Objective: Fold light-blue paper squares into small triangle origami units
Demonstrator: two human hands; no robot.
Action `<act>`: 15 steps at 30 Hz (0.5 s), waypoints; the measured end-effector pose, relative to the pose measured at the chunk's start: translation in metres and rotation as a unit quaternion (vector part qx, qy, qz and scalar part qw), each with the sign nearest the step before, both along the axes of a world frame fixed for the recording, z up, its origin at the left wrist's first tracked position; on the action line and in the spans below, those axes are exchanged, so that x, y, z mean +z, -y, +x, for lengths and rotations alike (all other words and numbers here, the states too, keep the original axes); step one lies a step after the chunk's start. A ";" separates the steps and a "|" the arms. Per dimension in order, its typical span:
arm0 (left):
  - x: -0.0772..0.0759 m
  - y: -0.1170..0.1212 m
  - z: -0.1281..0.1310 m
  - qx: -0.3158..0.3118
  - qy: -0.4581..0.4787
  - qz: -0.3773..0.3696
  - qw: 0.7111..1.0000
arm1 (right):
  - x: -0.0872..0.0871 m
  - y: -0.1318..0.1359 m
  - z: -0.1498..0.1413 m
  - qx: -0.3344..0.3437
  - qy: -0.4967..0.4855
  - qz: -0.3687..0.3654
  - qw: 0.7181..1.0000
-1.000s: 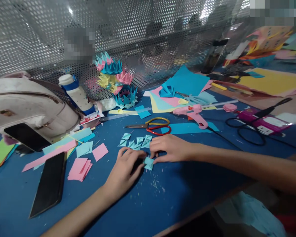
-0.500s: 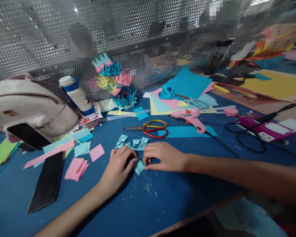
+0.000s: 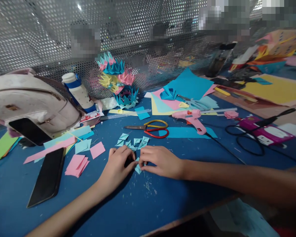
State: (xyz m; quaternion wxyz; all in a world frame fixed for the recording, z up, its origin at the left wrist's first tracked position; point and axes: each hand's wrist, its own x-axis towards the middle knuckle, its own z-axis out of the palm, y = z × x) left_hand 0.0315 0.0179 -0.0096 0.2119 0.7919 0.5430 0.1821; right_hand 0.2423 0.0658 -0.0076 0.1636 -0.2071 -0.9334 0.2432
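Note:
Between my two hands, low over the blue table, is a small light-blue paper piece [image 3: 137,169], mostly covered by fingers. My left hand [image 3: 120,162] grips its left side with thumb and curled fingers. From the right, my right hand [image 3: 160,161] pinches the same piece, fingertips bent down onto it. Just beyond the fingers lie several small folded light-blue paper pieces [image 3: 124,137]. Scissors [image 3: 148,127] with one yellow and one red handle rest behind those. A stack of pink paper squares [image 3: 77,165] lies left of my left hand.
A phone [image 3: 47,176] lies at left, near a backpack [image 3: 29,102]. Folded paper flowers [image 3: 118,82] stand by the perforated metal screen. A pink glue gun [image 3: 191,119] with its cord, a purple power strip [image 3: 263,130] and paper sheets [image 3: 189,84] occupy the right.
My right hand has shifted slightly left, closer to my left hand, and covers more of the light-blue piece. The other things on the table stay in place.

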 end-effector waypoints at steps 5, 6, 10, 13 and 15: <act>0.002 -0.002 0.000 0.009 -0.005 -0.008 1.000 | 0.000 0.000 -0.001 -0.026 0.015 -0.037 0.999; 0.003 -0.002 0.000 0.011 -0.006 -0.011 1.000 | 0.000 -0.001 -0.001 -0.026 0.015 -0.039 0.999; 0.008 -0.001 0.001 0.008 -0.011 -0.025 1.000 | 0.001 -0.003 0.003 -0.012 0.009 -0.039 0.999; 0.010 0.000 0.001 0.004 -0.009 -0.033 0.999 | 0.003 -0.005 0.004 -0.002 0.001 -0.051 0.999; 0.010 0.000 0.001 0.005 -0.005 -0.034 0.999 | 0.004 -0.006 0.005 -0.010 -0.003 -0.062 0.998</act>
